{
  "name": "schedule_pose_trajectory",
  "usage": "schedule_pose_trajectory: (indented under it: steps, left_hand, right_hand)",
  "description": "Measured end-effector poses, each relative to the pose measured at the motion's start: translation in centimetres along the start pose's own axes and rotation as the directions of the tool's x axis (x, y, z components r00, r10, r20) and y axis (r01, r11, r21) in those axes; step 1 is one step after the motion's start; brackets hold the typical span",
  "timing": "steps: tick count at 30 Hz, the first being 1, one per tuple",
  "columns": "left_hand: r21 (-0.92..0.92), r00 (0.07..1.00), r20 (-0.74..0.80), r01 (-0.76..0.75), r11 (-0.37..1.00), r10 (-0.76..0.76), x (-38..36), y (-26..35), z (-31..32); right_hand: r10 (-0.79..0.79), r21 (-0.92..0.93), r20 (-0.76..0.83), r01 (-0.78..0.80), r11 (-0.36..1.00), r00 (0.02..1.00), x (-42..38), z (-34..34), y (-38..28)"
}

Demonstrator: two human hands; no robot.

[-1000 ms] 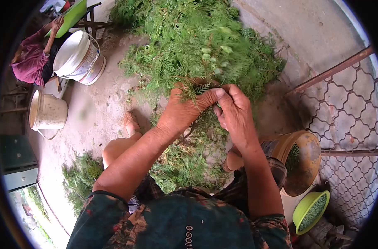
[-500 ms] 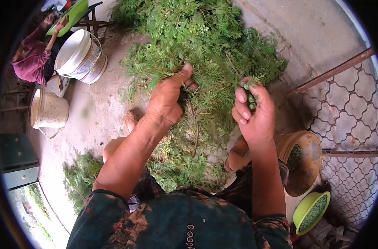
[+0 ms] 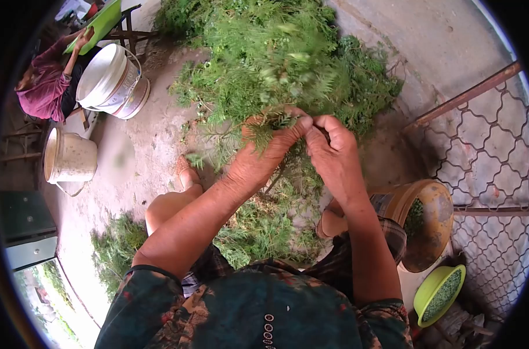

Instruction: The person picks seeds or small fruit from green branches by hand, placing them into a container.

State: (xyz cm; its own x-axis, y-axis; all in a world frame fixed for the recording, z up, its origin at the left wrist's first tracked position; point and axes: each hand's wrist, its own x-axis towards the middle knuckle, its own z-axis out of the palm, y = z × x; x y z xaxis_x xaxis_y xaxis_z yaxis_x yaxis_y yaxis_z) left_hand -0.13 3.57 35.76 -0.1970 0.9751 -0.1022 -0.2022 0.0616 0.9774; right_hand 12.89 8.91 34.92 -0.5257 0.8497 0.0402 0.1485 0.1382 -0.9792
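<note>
My left hand point(image 3: 270, 139) is closed around a leafy evergreen branch point(image 3: 261, 131), whose flat green sprays stick out between the fingers. Against its thumb, my right hand point(image 3: 333, 142) pinches with thumb and forefinger at the branch. The other right fingers are curled, and the palm is turned so the small green cones seen there a moment ago are hidden. Beyond both hands spreads a big heap of cut evergreen branches point(image 3: 235, 58), partly blurred by motion. More loose sprigs point(image 3: 253, 238) lie on the ground between my legs.
By my right leg, a tilted bucket point(image 3: 433, 232) holds small green cones, with a lime-green basin point(image 3: 427, 296) of them below. Wire fencing point(image 3: 479, 163) stands at right. White buckets point(image 3: 104, 75) and a seated person point(image 3: 46, 87) with a green tray point(image 3: 104, 26) are at left.
My right hand has moved left and up to meet my left hand, its palm turning away. The branch in my left hand has shifted, and foliage beyond it now blurs.
</note>
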Motion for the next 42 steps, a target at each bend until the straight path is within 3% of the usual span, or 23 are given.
schedule_pose_trajectory:
  steps: [1,3,4,5,7,9,11,13,15,17,19,21,24,29,31,33,36,40,42]
  left_hand:
    - [-0.029,0.991,-0.126,0.041,0.999,-0.045,0.2,0.0,0.1]
    - [-0.101,0.919,-0.368,0.109,0.989,-0.139,0.4,0.2,0.4]
    - [-0.055,0.897,-0.406,0.169,0.984,-0.177,0.1,1.5,0.2]
    - [-0.055,0.896,-0.406,0.172,0.984,-0.179,0.3,1.4,-0.4]
    - [-0.379,0.915,-0.329,0.098,0.92,-0.233,1.4,1.0,-2.0]
    - [-0.429,0.944,-0.285,0.031,0.903,-0.168,1.9,1.0,-3.2]
    - [-0.596,0.976,-0.169,0.011,0.803,-0.139,1.9,0.7,-4.3]
    - [-0.592,0.974,-0.183,-0.003,0.806,-0.13,1.9,0.8,-4.3]
    - [-0.627,0.97,-0.175,0.024,0.778,-0.171,1.9,0.9,-4.5]
    - [-0.667,0.972,-0.149,0.038,0.744,-0.183,1.7,1.2,-4.8]
    - [-0.705,0.974,-0.123,0.051,0.708,-0.192,1.6,1.4,-5.1]
    - [-0.7,0.968,-0.134,0.06,0.711,-0.214,1.6,1.5,-5.4]
    - [-0.716,0.969,-0.13,0.056,0.695,-0.212,1.4,1.8,-5.4]
    - [-0.708,0.96,-0.174,0.033,0.706,-0.219,1.0,2.4,-4.7]
    - [-0.679,0.967,-0.168,0.027,0.733,-0.192,1.3,2.0,-5.3]
    - [-0.636,0.972,-0.164,0.026,0.771,-0.169,0.9,1.9,-5.3]
    - [-0.626,0.967,-0.185,0.021,0.779,-0.175,0.8,2.3,-5.1]
    - [-0.63,0.965,-0.195,0.016,0.777,-0.178,0.7,2.4,-5.1]
    - [-0.631,0.967,-0.186,0.017,0.776,-0.172,0.7,2.4,-5.4]
  right_hand:
    - [0.002,0.0,-0.002,-0.002,1.0,1.0,-0.1,-0.2,-0.3]
    - [0.171,0.491,0.093,-0.194,0.849,0.981,-0.2,-0.9,-1.8]
    - [0.203,0.561,0.044,-0.192,0.805,0.978,0.0,-1.5,-2.1]
    - [0.205,0.562,0.045,-0.194,0.804,0.978,0.1,-2.2,-2.2]
    - [0.195,0.853,0.053,-0.146,0.501,0.979,0.3,-3.5,-2.2]
    - [0.213,0.872,0.046,-0.143,0.467,0.976,0.3,-3.9,-2.3]
    - [0.179,0.832,0.095,-0.177,0.526,0.979,0.1,-4.2,-1.4]
    - [0.146,0.806,0.131,-0.191,0.561,0.981,-0.3,-3.7,-1.6]
    - [0.079,0.496,0.032,-0.084,0.864,0.996,-0.6,-2.8,-2.3]
    - [0.1,0.421,0.098,-0.132,0.897,0.99,-0.9,-2.6,-2.7]
    - [-0.015,0.185,0.066,0.002,0.983,0.998,-1.0,-1.8,-2.0]
    - [0.006,0.183,0.016,-0.009,0.983,1.0,-1.0,-1.8,-1.5]
    - [-0.04,0.148,-0.235,0.076,0.986,0.971,-0.6,-2.3,-1.0]
    - [-0.053,0.077,-0.14,0.064,0.995,0.989,-1.0,-2.3,-1.0]
    - [-0.059,-0.107,-0.13,0.046,0.993,0.99,-1.1,-1.6,-1.1]
    - [-0.116,-0.167,-0.147,0.091,0.982,0.982,-0.9,-1.5,-0.3]
    - [-0.327,-0.46,-0.085,0.254,0.851,0.941,-0.5,-1.6,0.6]
    - [-0.348,-0.348,-0.137,0.284,0.894,0.928,-0.7,-1.0,0.7]
    - [-0.192,-0.078,-0.038,0.189,0.979,0.981,-0.6,-1.3,0.4]
